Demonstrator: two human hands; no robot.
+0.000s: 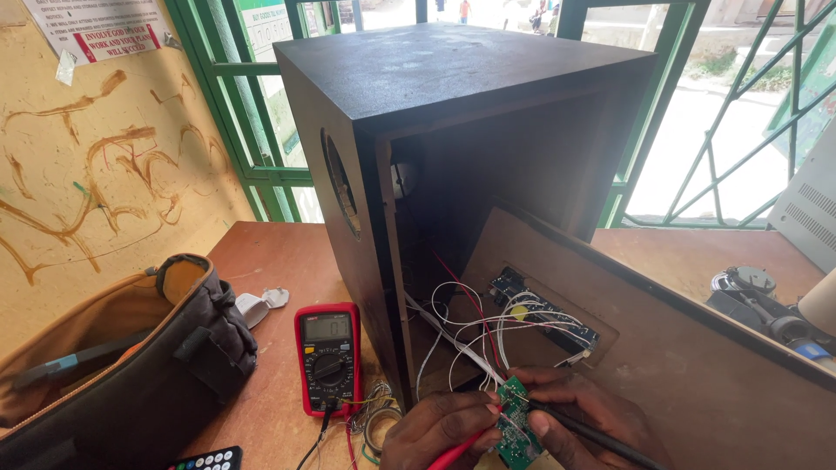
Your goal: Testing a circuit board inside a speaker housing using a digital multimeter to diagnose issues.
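Observation:
My left hand [440, 426] grips a red probe [457, 451] near the bottom edge, its tip against a small green circuit board [519, 433]. My right hand [579, 413] holds a black probe [592, 435] on the same board. White and red wires [470, 326] run from the board up to a black circuit board [544, 315] set in the opened back panel [662, 348] of a tall dark wooden speaker box [453, 148]. A red multimeter [328, 355] lies to the left of my hands, its leads trailing toward them.
An open brown and black tool bag [131, 357] fills the left of the wooden table [279, 252]. A remote control [209, 459] lies at the bottom edge. A white plug [257, 306] lies by the bag. Dark parts [766, 309] lie at the right. Green window bars stand behind.

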